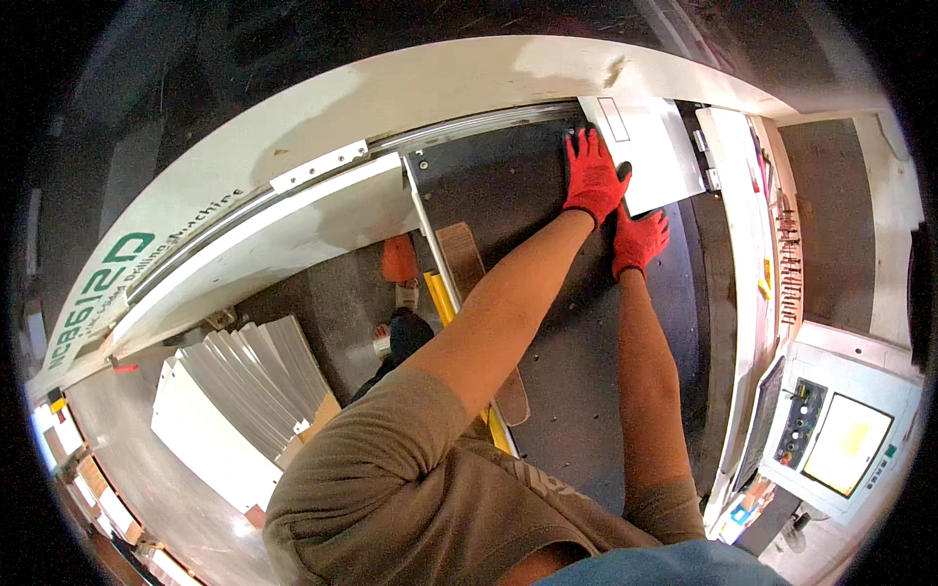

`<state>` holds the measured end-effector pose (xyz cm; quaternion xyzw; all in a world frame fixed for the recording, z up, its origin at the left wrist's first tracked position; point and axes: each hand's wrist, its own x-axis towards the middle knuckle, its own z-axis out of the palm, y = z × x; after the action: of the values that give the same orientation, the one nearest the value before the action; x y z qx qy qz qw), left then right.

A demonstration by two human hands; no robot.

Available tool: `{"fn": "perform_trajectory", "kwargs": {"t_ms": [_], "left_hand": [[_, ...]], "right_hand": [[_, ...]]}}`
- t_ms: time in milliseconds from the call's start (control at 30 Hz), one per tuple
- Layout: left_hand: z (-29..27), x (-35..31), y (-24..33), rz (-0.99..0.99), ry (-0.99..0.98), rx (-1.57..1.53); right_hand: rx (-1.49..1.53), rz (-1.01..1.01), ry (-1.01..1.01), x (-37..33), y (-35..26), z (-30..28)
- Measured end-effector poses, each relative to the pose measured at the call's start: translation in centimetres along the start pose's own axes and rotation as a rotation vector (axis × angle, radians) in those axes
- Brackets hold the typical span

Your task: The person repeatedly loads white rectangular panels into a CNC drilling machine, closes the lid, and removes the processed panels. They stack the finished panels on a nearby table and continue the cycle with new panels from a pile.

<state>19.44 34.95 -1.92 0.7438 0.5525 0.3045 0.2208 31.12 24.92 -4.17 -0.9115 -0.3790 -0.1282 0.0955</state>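
A flat white panel [657,161] with a dark outlined rectangle on it lies on the machine's black table [576,342], near the far right. My left hand [594,178], in a red glove, rests along the panel's left edge with its fingers stretched forward and its thumb out toward the panel. Nearer to me, my gloved right hand [641,242] is at the panel's near edge, palm down, with its fingers spread. Neither hand is wrapped around anything. Small metal clamps [708,161] sit by the panel's right edge.
Across the back runs a long pale beam [420,83] with a metal rail below it. At left stands a stack of white panels [244,391]. A control console [840,430] with a lit screen is at right, near a row of tool bits [788,264]. A yellow bar [442,298] edges the table.
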Motion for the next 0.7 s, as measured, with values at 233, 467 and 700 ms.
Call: {"fn": "perform_trajectory", "kwargs": {"t_ms": [233, 467, 700], "left_hand": [[-0.5, 0.1, 0.3, 0.003, -0.025, 0.090], [-0.8, 0.4, 0.4, 0.003, 0.001, 0.084], [-1.2, 0.1, 0.2, 0.025, -0.086, 0.139]], "right_hand": [[-0.039, 0.000, 0.009, -0.3, -0.9, -1.2], [0.028, -0.007, -0.020, -0.4, -1.1, -1.6], [0.041, -0.023, 0.051, -0.5, -1.4, -1.8]]}}
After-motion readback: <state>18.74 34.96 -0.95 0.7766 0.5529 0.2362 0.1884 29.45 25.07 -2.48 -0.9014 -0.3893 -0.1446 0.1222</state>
